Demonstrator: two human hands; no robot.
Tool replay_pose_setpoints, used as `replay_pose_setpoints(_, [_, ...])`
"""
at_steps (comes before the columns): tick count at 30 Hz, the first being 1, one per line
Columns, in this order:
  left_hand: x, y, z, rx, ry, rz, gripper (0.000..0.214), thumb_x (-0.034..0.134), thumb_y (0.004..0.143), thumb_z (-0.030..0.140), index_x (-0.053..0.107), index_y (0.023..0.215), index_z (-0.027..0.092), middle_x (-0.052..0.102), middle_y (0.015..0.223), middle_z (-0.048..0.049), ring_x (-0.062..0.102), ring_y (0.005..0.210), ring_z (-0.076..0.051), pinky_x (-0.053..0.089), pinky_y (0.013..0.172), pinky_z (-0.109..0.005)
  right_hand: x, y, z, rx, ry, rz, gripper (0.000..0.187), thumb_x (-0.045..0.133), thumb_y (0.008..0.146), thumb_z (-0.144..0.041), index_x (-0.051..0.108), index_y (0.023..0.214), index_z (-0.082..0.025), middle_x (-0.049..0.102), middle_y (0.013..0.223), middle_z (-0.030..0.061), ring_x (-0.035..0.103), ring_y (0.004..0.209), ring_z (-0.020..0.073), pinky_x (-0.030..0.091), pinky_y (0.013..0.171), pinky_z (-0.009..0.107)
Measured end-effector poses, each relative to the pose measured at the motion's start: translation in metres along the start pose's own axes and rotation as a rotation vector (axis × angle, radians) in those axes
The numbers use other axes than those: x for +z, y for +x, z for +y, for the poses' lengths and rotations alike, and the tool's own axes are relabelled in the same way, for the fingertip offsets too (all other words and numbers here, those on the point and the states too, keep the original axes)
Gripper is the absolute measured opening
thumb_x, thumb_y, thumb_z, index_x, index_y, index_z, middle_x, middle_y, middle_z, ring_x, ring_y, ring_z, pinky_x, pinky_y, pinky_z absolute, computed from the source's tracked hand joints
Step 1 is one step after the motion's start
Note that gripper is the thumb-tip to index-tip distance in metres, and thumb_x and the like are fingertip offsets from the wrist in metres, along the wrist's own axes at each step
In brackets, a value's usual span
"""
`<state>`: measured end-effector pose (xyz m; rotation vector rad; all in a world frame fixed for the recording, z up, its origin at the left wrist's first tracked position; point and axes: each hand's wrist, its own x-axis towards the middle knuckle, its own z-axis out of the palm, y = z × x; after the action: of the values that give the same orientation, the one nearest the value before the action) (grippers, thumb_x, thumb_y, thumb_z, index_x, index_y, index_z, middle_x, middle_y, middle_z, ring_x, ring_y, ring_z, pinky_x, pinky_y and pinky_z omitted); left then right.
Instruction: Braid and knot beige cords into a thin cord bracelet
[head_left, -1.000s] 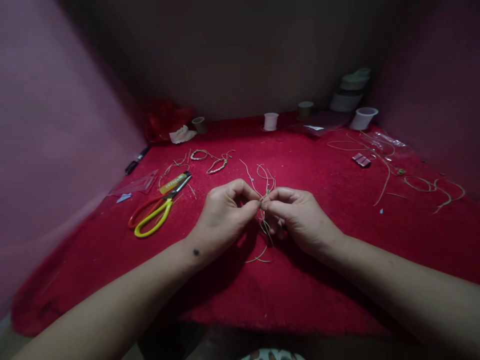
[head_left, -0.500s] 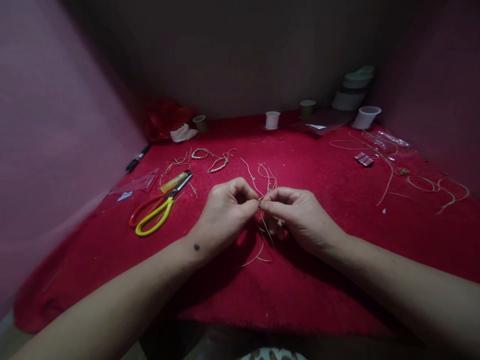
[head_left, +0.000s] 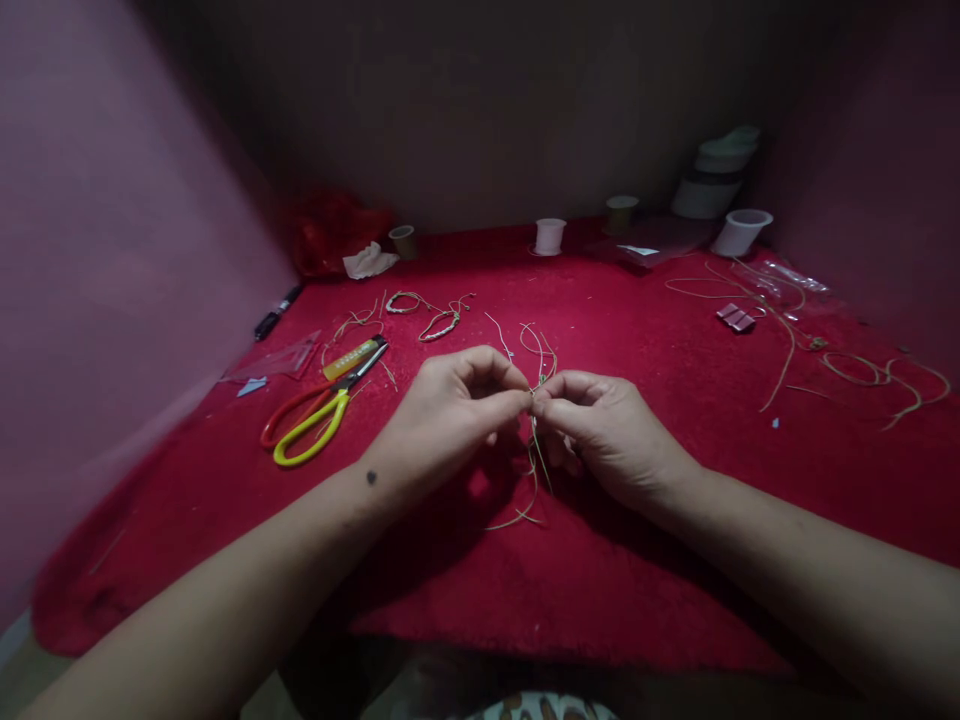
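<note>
My left hand (head_left: 450, 410) and my right hand (head_left: 607, 430) meet fingertip to fingertip over the red cloth (head_left: 585, 580). Both pinch the same bundle of thin tan and green cords (head_left: 534, 470). The cord ends curl up behind my fingers and hang down onto the cloth below them. What sits at the pinch point is too small to make out.
Scissors with one orange and one yellow handle (head_left: 311, 420) lie to the left, beside a yellow tube (head_left: 349, 358). Two finished cord bracelets (head_left: 424, 315) lie behind. Loose cords (head_left: 825, 350) and a small clip (head_left: 735, 318) lie at the right. Cups and spools (head_left: 550, 235) line the back wall.
Both hands have stayed pinched on the cords and drifted slightly up and to the right in the picture. The hanging cord ends shifted a little.
</note>
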<state>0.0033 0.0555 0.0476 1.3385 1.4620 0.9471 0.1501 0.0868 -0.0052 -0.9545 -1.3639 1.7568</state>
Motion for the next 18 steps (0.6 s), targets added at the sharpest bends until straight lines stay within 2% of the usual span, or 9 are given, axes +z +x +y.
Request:
replay_pose_setpoints(4, [-0.007, 0.004, -0.002, -0.091, -0.175, -0.020, 0.009, 0.057, 0.077, 0.023, 0.055, 0.082, 0.016, 0.061, 0.057, 0.0012, 0.052, 0.041, -0.009, 0.041, 0.041, -0.021, 0.000, -0.001, -0.002, -0.010, -0.008, -0.022, 0.009, 0.057, 0.076, -0.023, 0.055, 0.068, -0.018, 0.054, 0.046, -0.0050, 0.043, 0.034, 0.0065, 0.030, 0.032, 0.016])
replay_pose_setpoints(7, [-0.010, 0.008, -0.009, -0.160, -0.187, -0.089, 0.013, 0.061, 0.074, 0.021, 0.056, 0.084, 0.016, 0.060, 0.053, 0.0006, 0.052, 0.040, -0.010, 0.042, 0.040, -0.021, 0.000, -0.001, -0.004, -0.008, -0.005, -0.026, 0.010, 0.056, 0.076, -0.023, 0.054, 0.068, -0.018, 0.054, 0.045, -0.0046, 0.044, 0.035, 0.0067, 0.031, 0.032, 0.016])
replay_pose_setpoints(10, [-0.009, 0.009, -0.013, -0.171, -0.175, -0.174, 0.012, 0.062, 0.073, 0.023, 0.058, 0.082, 0.015, 0.060, 0.053, -0.0005, 0.054, 0.043, -0.010, 0.043, 0.042, -0.021, -0.001, 0.000, -0.002, -0.003, 0.019, -0.032, 0.008, 0.057, 0.075, -0.022, 0.054, 0.069, -0.018, 0.055, 0.046, -0.0045, 0.043, 0.034, 0.0062, 0.030, 0.032, 0.016])
replay_pose_setpoints(18, [-0.001, 0.004, -0.006, -0.175, -0.054, -0.098, 0.009, 0.061, 0.073, 0.023, 0.059, 0.076, 0.015, 0.059, 0.053, 0.0011, 0.051, 0.041, -0.008, 0.040, 0.040, -0.019, -0.001, 0.001, -0.001, 0.049, 0.041, -0.048, 0.013, 0.059, 0.075, -0.026, 0.054, 0.067, -0.017, 0.060, 0.054, -0.0012, 0.048, 0.036, 0.0068, 0.033, 0.032, 0.016])
